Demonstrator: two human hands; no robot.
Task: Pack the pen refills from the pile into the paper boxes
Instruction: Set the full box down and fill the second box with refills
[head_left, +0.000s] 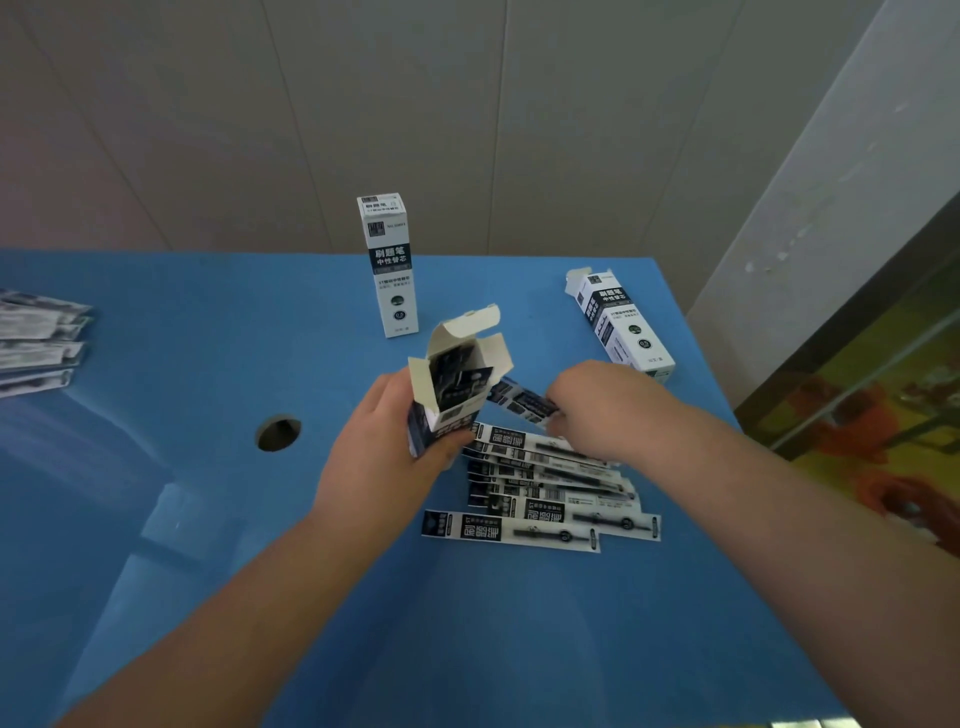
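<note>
A smooth, glossy blue bench (156, 519) carries everything, with a round hole (279, 432) cut through it toward the left of the middle. The left hand (387, 441) is wrapped around the lower part of an open paper box (449, 395), a slim rectangular carton of thin white card with dark printed bands, tilted with its mouth upward and three flaps spread; dark packets show inside it. The right hand (597, 405) pinches one flat pen refill packet (522, 402) by its end, the packet pointing toward the box mouth but lying just beside it, not inside.

Under both hands, near the middle of the bench, lies the pile of pen refills (545, 493): long, flat, shiny sleeves in black and white print, fanned and overlapping. About seven can be counted, though the overlap makes the number uncertain, and the right hand covers part of the upper ones.

Three boxes show in all. Besides the held one, a closed box (388, 265) stands upright near the far edge, and another box (621, 325) lies on its side toward the far right corner, one end flap open. At the left edge rests a second stack of packets (39, 340), blurred, cut off by the frame.
</note>
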